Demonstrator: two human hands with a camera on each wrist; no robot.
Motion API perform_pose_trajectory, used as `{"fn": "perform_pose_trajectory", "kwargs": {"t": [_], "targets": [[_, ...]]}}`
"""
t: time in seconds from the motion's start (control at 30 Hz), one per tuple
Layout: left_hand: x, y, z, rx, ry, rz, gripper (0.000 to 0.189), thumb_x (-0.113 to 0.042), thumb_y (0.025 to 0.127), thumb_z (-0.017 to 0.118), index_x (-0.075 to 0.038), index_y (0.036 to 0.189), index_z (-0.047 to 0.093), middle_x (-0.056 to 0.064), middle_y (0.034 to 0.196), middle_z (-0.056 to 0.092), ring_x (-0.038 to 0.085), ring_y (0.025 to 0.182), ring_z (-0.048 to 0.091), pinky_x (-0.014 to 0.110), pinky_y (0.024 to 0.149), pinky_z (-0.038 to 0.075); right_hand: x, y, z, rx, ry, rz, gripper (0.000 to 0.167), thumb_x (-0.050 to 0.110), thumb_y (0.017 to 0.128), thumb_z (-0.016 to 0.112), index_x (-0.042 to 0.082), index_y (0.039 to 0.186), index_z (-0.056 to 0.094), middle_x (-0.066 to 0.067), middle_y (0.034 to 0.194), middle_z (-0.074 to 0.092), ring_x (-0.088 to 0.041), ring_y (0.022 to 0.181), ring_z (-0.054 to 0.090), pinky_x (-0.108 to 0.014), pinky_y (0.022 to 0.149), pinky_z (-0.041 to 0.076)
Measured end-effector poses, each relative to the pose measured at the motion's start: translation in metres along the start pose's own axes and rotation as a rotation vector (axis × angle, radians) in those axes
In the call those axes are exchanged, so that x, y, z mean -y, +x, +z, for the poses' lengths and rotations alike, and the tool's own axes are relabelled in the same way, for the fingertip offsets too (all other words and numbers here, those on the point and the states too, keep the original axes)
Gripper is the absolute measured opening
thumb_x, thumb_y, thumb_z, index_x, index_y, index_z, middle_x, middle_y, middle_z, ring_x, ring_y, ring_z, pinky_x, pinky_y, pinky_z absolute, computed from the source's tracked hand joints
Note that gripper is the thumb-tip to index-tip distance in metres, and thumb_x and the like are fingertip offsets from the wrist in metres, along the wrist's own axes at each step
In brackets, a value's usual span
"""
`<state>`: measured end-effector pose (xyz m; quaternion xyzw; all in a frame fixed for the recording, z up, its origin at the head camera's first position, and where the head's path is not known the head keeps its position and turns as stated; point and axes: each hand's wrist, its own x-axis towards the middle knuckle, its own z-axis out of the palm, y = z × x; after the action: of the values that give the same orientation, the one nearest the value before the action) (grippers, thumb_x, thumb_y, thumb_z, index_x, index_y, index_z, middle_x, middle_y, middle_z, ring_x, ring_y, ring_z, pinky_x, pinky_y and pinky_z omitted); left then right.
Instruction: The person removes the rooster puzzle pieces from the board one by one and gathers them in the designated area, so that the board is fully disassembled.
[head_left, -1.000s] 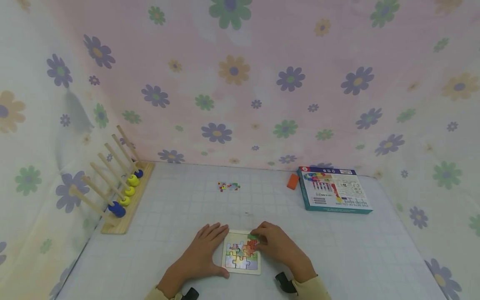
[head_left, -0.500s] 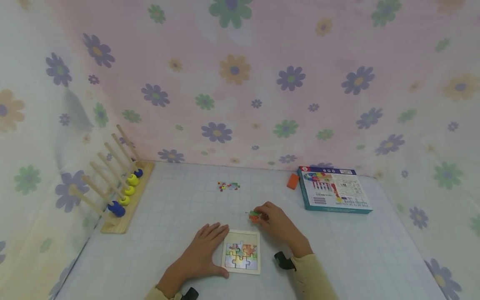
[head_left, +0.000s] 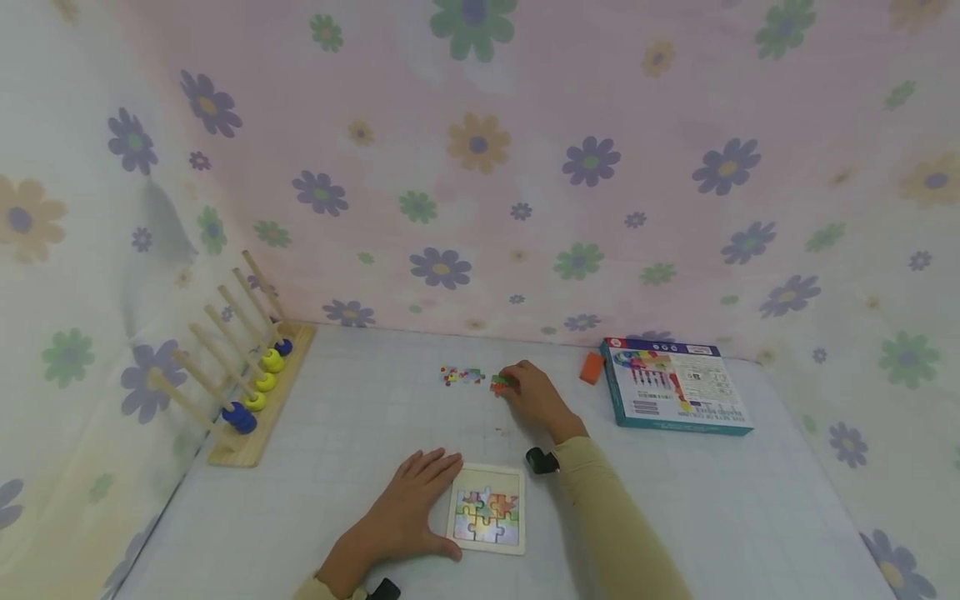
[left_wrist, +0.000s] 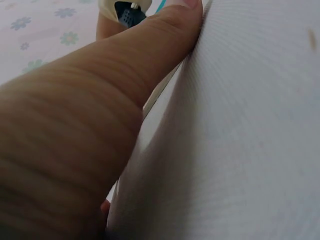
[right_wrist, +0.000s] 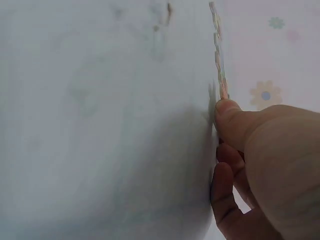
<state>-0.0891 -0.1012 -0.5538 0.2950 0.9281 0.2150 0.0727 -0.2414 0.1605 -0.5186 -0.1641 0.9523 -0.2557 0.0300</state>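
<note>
A wooden puzzle frame (head_left: 486, 468) lies flat near the front, with several joined jigsaw pieces (head_left: 487, 529) in it and its upper strip bare. My left hand (head_left: 401, 512) rests at the frame's left side, fingers straight and thumb spread; the left wrist view shows mostly its thumb (left_wrist: 160, 42). Farther back my right hand (head_left: 538, 398) pinches a green and red puzzle piece (head_left: 498, 384) at table level, partly hidden by its fingers. Left of that piece lie two colourful puzzle pieces (head_left: 461, 377). In the right wrist view the right thumb (right_wrist: 232, 117) touches the end of a thin row of pieces (right_wrist: 218, 47).
At the left stands a wooden peg rack (head_left: 281, 379) with blue and yellow beads on its tilted pegs. An orange block (head_left: 592, 367) lies beside a flat toy box (head_left: 675, 387) at the back right. Flowered cloth (head_left: 480, 217) hangs behind the table.
My right hand has lifted the green and red puzzle piece out of the frame and carried it back, beside the two loose pieces. The left hand has stayed at the frame.
</note>
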Motion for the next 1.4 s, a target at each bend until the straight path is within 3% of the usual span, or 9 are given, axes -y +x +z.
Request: {"fn": "perform_pose_trajectory", "kwargs": {"t": [0.37, 0.63, 0.8, 0.97, 1.1, 1.27, 1.4], "targets": [[-0.005, -0.003, -0.004, 0.021, 0.007, -0.022, 0.125, -0.090, 0.062, 0.066, -0.021, 0.161, 0.034, -0.007, 0.167, 0.033, 0.023, 0.157, 0.026, 0.052, 0.129, 0.020, 0.002, 0.020, 0.003, 0.017, 0.026, 0.065, 0.030, 0.015, 0.097, 0.070, 0.006, 0.125, 0.069, -0.014, 0.125, 0.064, -0.031, 0.121, 0.062, -0.046, 0.108, 0.052], [-0.006, -0.004, -0.005, 0.031, 0.009, -0.027, 0.125, -0.089, 0.062, 0.067, -0.020, 0.161, 0.034, -0.006, 0.167, 0.034, 0.023, 0.156, 0.027, 0.053, 0.129, 0.020, 0.003, 0.019, 0.007, -0.001, 0.052, 0.115, 0.032, 0.015, 0.096, 0.071, 0.007, 0.127, 0.069, -0.014, 0.127, 0.064, -0.030, 0.119, 0.062, -0.045, 0.106, 0.053], [-0.008, -0.004, -0.007, 0.041, 0.015, -0.031, 0.124, -0.088, 0.062, 0.068, -0.021, 0.161, 0.034, -0.006, 0.167, 0.033, 0.023, 0.156, 0.027, 0.053, 0.129, 0.021, 0.000, 0.012, 0.005, -0.003, 0.117, 0.152, 0.042, 0.016, 0.095, 0.072, 0.006, 0.135, 0.064, -0.014, 0.130, 0.063, -0.030, 0.120, 0.062, -0.047, 0.106, 0.052], [-0.008, -0.004, -0.007, 0.043, 0.020, -0.022, 0.124, -0.089, 0.063, 0.067, -0.021, 0.161, 0.033, -0.007, 0.167, 0.032, 0.024, 0.157, 0.026, 0.053, 0.129, 0.020, -0.001, -0.004, 0.000, -0.005, 0.168, 0.155, 0.048, 0.012, 0.094, 0.073, 0.004, 0.140, 0.060, -0.014, 0.131, 0.065, -0.029, 0.117, 0.064, -0.046, 0.103, 0.055], [-0.006, -0.002, -0.006, 0.037, 0.026, -0.012, 0.123, -0.090, 0.064, 0.065, -0.022, 0.161, 0.032, -0.007, 0.167, 0.033, 0.024, 0.157, 0.026, 0.054, 0.129, 0.020, 0.013, -0.027, 0.001, 0.002, 0.168, 0.128, 0.045, 0.013, 0.093, 0.074, 0.004, 0.136, 0.063, -0.012, 0.127, 0.067, -0.027, 0.113, 0.066, -0.044, 0.100, 0.057], [-0.004, -0.002, -0.005, 0.031, 0.031, -0.008, 0.122, -0.091, 0.065, 0.063, -0.021, 0.161, 0.034, -0.007, 0.166, 0.036, 0.024, 0.156, 0.027, 0.054, 0.129, 0.021, 0.038, -0.068, 0.009, 0.022, 0.150, 0.004, 0.034, 0.015, 0.093, 0.075, 0.008, 0.126, 0.070, -0.001, 0.103, 0.068, -0.010, 0.086, 0.061, -0.026, 0.075, 0.057], [-0.005, -0.002, -0.006, 0.025, 0.028, -0.003, 0.121, -0.090, 0.066, 0.063, -0.021, 0.160, 0.035, -0.006, 0.165, 0.036, 0.024, 0.156, 0.027, 0.054, 0.129, 0.021, 0.053, -0.100, 0.015, 0.124, 0.176, -0.053, 0.033, 0.021, 0.094, 0.075, 0.010, 0.125, 0.071, 0.008, 0.094, 0.063, -0.002, 0.075, 0.051, -0.017, 0.063, 0.047]]}}
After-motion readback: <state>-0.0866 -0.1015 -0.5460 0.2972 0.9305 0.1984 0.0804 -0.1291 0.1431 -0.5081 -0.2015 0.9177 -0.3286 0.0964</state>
